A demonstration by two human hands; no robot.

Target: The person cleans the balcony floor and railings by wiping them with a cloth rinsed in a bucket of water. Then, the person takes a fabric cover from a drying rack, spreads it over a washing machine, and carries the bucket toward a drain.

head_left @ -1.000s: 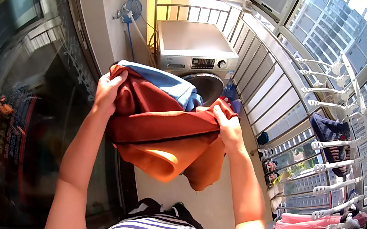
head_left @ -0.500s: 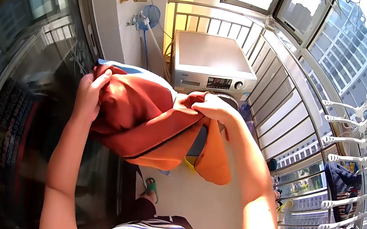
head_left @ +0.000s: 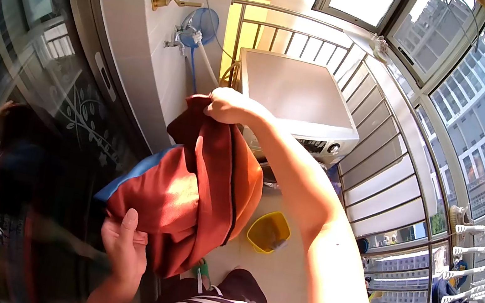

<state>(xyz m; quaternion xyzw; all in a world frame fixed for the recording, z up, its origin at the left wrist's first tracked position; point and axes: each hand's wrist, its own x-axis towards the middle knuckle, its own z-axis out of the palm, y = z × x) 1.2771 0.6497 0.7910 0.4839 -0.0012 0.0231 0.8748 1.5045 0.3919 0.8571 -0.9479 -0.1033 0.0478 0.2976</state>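
A rust-red and orange garment (head_left: 186, 187), with a blue part and a dark line along it, hangs bunched between my hands. My right hand (head_left: 226, 106) is closed on its upper end, raised in front of the washing machine. Lower down, near the glass door, my left hand (head_left: 127, 244) grips the garment's lower left part, thumb on top and fingers partly hidden by cloth. The garment's exact kind is hard to make out in its folds.
A washing machine (head_left: 293, 90) stands by the railing (head_left: 394, 156). On the floor sits a yellow basin (head_left: 269, 232). The dark glass door (head_left: 66, 142) is close on the left. White hangers (head_left: 477, 252) hang at right. A tap (head_left: 174, 39) juts from the wall.
My right hand has moved up and left, lifting one end of the garment. My left hand has dropped lower. The yellow basin now shows fully, and the view has shifted slightly.
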